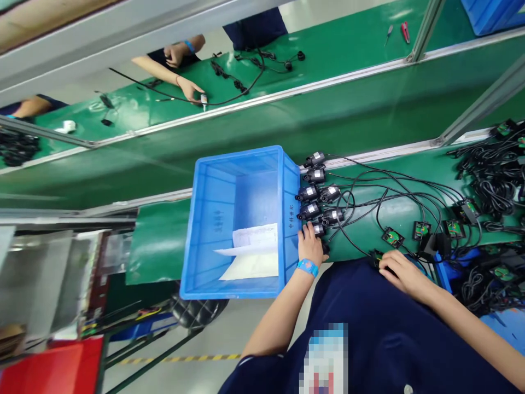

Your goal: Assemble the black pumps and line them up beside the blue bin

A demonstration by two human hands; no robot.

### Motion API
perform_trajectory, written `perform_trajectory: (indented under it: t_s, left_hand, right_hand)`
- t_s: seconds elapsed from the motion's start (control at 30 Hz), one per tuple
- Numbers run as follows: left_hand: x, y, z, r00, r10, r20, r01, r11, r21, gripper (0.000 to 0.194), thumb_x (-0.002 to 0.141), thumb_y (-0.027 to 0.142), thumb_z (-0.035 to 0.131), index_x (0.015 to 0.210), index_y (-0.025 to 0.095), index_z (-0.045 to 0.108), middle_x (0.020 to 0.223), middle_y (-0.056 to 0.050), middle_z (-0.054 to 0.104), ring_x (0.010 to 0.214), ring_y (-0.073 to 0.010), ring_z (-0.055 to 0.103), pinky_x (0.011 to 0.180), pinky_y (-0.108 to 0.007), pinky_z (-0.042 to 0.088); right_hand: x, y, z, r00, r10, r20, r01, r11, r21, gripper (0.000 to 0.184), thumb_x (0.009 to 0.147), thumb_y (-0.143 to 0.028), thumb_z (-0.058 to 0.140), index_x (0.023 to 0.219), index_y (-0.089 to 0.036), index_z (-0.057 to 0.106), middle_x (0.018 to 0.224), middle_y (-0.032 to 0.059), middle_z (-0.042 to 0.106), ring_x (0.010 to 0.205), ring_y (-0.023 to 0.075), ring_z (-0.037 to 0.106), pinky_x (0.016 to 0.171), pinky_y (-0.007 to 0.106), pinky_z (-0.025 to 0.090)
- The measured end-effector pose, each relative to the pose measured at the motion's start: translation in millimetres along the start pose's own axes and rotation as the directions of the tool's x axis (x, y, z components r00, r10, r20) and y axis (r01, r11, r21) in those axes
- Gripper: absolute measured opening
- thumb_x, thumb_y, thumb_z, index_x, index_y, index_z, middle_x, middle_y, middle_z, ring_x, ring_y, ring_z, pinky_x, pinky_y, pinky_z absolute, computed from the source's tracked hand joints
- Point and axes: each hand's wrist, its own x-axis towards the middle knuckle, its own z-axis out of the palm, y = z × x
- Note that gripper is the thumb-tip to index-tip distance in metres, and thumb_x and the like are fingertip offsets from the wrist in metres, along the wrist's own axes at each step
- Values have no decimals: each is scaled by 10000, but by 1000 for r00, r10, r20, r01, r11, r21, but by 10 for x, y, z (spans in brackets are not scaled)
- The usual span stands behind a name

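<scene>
Small black cylindrical pumps with white labels lie in rows against the right side of a blue crate. My left hand is closed around the nearest black pump by the crate's front right corner, its fingers partly hiding it. Close to my body, the bent fingers of my right hand grip a small black box with wires, mostly hidden at the bench edge. Black cables run from the pumps to open black boxes with green circuit boards on the right.
Papers lie inside the crate. Coiled black cables pile up at the right. Across a green divider, a co-worker's hand holds a small white bottle. A black stool stands below the bench's left part.
</scene>
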Motion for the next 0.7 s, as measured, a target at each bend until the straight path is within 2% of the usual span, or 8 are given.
perform_trajectory:
  t_s: [0.17,0.2,0.27,0.37,0.47,0.6,0.7]
  left_hand:
    - [68,-43,-13,993,112,29,-114,990,77,851,613,635,833,1235,66,711,1631,-268,261,1504,-464,192,1220,-528,128]
    - [88,-49,-15,990,135,33,-138,985,99,870,605,653,829,1236,66,711,1625,-269,274,1501,-468,195,1221,-528,118]
    - [127,-61,-15,985,169,41,-173,975,138,894,597,691,811,1247,85,710,1619,-256,301,1492,-468,210,1215,-528,122]
    - [164,-78,-14,979,194,56,-201,964,172,933,578,735,794,1252,96,710,1614,-262,306,1479,-474,231,1189,-526,177]
    - [168,-86,-23,975,214,57,-221,957,188,949,588,761,770,1246,80,710,1600,-293,306,1464,-477,252,1157,-522,239]
    - [155,-87,-36,974,224,44,-229,955,191,957,618,768,746,1272,72,692,1594,-309,299,1459,-476,259,1127,-516,284]
    - [165,-86,-25,972,233,39,-236,953,191,984,613,774,746,1282,55,683,1606,-313,273,1456,-477,262,1115,-510,299]
  right_hand:
    - [71,348,584,987,142,-73,-152,975,-164,220,1019,-254,435,945,-188,631,956,81,622,909,213,570,879,393,527]
    - [56,391,669,978,178,-108,-196,962,-190,230,1017,-247,431,955,-181,642,967,93,628,930,229,568,896,419,516]
    - [2,438,791,943,262,-205,-308,921,-240,233,1012,-254,440,982,-162,652,1113,148,625,1080,292,546,969,499,471]
    - [-87,455,886,853,351,-387,-478,823,-308,218,987,-337,526,944,-155,638,1351,191,529,1274,366,447,1047,559,405]
    - [-139,481,935,787,348,-510,-543,782,-304,220,952,-382,588,919,-166,608,1304,184,553,1274,336,466,1073,512,414]
    - [-181,554,985,723,342,-600,-563,795,-225,284,958,-374,561,1108,-139,612,1227,188,597,1239,301,509,1084,493,412]
    - [-228,600,1000,704,364,-610,-612,745,-263,295,974,-402,560,1153,-185,652,1292,137,614,1210,286,532,1107,506,354]
